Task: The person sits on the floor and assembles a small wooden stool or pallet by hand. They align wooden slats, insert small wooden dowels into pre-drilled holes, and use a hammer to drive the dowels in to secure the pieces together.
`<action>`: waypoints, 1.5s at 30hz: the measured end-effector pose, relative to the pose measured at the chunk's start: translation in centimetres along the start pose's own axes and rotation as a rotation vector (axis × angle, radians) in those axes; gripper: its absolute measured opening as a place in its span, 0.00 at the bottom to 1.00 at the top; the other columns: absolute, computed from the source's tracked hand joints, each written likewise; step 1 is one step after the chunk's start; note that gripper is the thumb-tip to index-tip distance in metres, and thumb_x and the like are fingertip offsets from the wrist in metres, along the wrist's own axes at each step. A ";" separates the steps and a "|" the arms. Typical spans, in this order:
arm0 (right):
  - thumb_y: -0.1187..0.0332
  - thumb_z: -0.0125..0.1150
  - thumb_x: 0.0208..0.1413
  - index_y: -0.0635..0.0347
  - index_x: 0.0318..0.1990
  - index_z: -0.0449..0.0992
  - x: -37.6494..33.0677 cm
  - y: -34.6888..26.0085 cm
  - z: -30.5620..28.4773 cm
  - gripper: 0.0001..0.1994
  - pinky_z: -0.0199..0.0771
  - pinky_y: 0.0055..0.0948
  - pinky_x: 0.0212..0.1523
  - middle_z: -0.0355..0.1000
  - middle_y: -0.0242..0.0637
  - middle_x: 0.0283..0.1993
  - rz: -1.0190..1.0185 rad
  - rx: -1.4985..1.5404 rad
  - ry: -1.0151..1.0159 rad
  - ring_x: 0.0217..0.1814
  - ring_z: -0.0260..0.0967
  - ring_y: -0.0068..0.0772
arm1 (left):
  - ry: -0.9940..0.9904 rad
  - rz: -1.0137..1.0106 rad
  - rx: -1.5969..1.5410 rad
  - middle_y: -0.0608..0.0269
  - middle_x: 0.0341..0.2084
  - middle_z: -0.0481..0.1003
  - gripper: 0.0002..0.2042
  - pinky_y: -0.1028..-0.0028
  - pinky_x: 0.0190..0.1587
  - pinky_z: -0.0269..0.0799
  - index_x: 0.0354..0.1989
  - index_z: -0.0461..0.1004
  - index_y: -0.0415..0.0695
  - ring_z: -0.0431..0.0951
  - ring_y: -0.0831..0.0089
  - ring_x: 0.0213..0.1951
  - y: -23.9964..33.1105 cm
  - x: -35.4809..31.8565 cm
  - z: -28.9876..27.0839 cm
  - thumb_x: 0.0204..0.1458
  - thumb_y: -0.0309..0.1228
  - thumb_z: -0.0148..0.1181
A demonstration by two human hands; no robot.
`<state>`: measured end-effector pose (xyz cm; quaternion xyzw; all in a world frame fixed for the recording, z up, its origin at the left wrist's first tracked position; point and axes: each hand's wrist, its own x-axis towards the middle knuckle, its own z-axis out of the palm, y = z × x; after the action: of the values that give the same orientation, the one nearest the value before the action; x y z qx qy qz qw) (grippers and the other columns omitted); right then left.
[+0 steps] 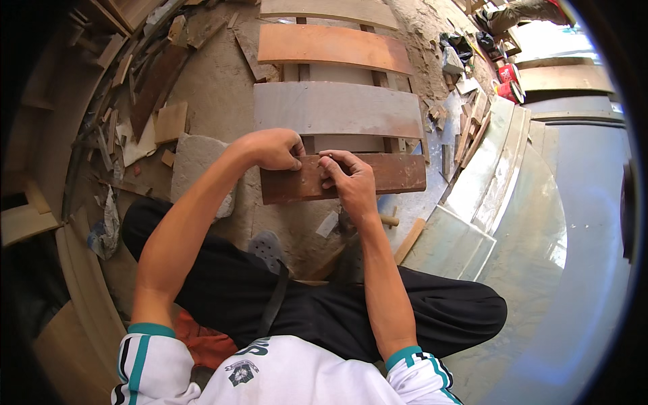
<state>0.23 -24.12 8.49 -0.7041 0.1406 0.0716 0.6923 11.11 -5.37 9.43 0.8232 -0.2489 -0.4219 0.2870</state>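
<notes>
A dark reddish-brown board [398, 173] lies crosswise in front of me, at the near end of a row of slats. My left hand [275, 149] is at its left part, fingers curled and thumb pointing at the far edge; what it holds, if anything, is hidden. Close beside it, my right hand [352, 182] is over the middle of the board with thumb and fingers pinched together. Whatever is in that pinch is too small to make out. Beyond the board lie a grey slat [341, 109] and an orange-brown slat [334, 48], both resting on narrow wooden rails.
Wood offcuts [171, 121] litter the dusty ground on the left, near a flat stone block [196, 169]. To the right are a pile of wood strips [474, 125], red cans [509, 82] and large flat panels [526, 223]. Another person's leg [523, 15] shows at the far right.
</notes>
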 end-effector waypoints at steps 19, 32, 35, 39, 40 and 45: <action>0.68 0.64 0.62 0.66 0.46 0.81 0.7 0.1 -1.2 0.10 0.76 0.18 0.29 0.75 0.29 0.33 0.049 0.197 -0.150 0.32 0.70 0.15 | -0.300 -0.013 0.187 0.55 0.35 0.80 0.26 0.68 0.41 0.71 0.62 0.68 0.44 0.78 0.68 0.37 3.2 2.0 -3.5 0.50 0.22 0.54; 0.69 0.63 0.62 0.69 0.45 0.80 0.8 0.2 -1.0 0.11 0.74 0.20 0.25 0.76 0.32 0.30 0.049 0.179 -0.114 0.28 0.70 0.17 | -0.395 -0.125 0.317 0.54 0.34 0.80 0.28 0.66 0.37 0.72 0.61 0.68 0.45 0.79 0.64 0.35 4.6 3.5 -3.6 0.46 0.21 0.53; 0.67 0.65 0.62 0.68 0.47 0.80 0.7 -0.1 -1.1 0.12 0.74 0.18 0.27 0.76 0.31 0.34 0.088 0.168 -0.127 0.31 0.71 0.16 | -0.397 -0.102 0.323 0.52 0.35 0.80 0.28 0.64 0.37 0.73 0.61 0.68 0.44 0.79 0.63 0.36 4.4 3.7 -3.5 0.45 0.21 0.53; 0.67 0.65 0.62 0.69 0.47 0.80 0.7 -0.2 -1.1 0.13 0.74 0.17 0.26 0.77 0.32 0.34 0.083 0.186 -0.117 0.31 0.71 0.16 | -0.374 -0.058 0.346 0.51 0.35 0.80 0.27 0.64 0.38 0.72 0.60 0.68 0.43 0.79 0.62 0.37 4.3 3.4 -3.6 0.46 0.21 0.52; 0.67 0.65 0.62 0.69 0.47 0.80 0.7 -0.2 -1.1 0.13 0.74 0.17 0.26 0.77 0.32 0.34 0.084 0.182 -0.118 0.31 0.71 0.16 | -0.370 -0.041 0.347 0.51 0.35 0.80 0.27 0.64 0.39 0.72 0.60 0.68 0.43 0.79 0.62 0.37 4.2 3.3 -3.6 0.47 0.21 0.52; 0.68 0.65 0.61 0.69 0.47 0.80 0.9 0.1 -1.0 0.12 0.74 0.17 0.26 0.77 0.32 0.34 0.080 0.167 -0.109 0.30 0.71 0.16 | -0.343 0.033 0.356 0.50 0.36 0.80 0.26 0.63 0.41 0.72 0.60 0.68 0.43 0.80 0.60 0.38 3.4 3.2 -3.5 0.48 0.22 0.52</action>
<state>0.95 -25.17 8.12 -0.6329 0.1359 0.1254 0.7518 15.12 -8.95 11.73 0.7730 -0.3777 -0.5001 0.0981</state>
